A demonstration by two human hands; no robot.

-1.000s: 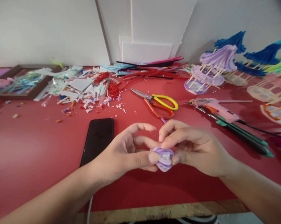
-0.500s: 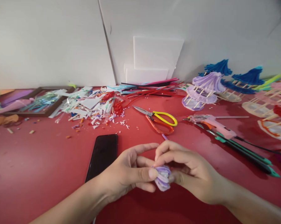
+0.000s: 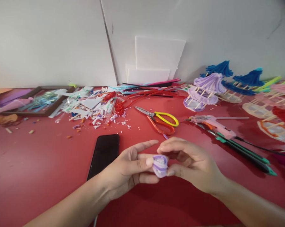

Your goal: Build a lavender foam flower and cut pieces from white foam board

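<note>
Between thumb and fingers, my left hand (image 3: 130,167) holds a small lilac and white striped piece (image 3: 160,166), rounded in shape. My right hand (image 3: 192,160) is curved at its right side, with the thumb tip at the piece's edge and the fingers spread above it. Just past my right fingertips a short purple stick (image 3: 165,136) shows. Scissors (image 3: 158,118) with one yellow and one orange handle lie beyond my hands. A black phone (image 3: 104,154) is partly behind my left wrist.
A pink glue gun (image 3: 214,126) and a black-green tool (image 3: 246,154) lie at the right. Behind them stand tiered fuzzy models, one lilac (image 3: 210,83). Scraps (image 3: 95,105) and coloured stems (image 3: 154,88) lie at the back. A brown frame (image 3: 48,111) lies at the left.
The lilac piece has risen slightly and turned, with my left hand still holding it. My right fingers have opened and lifted away from its top.
</note>
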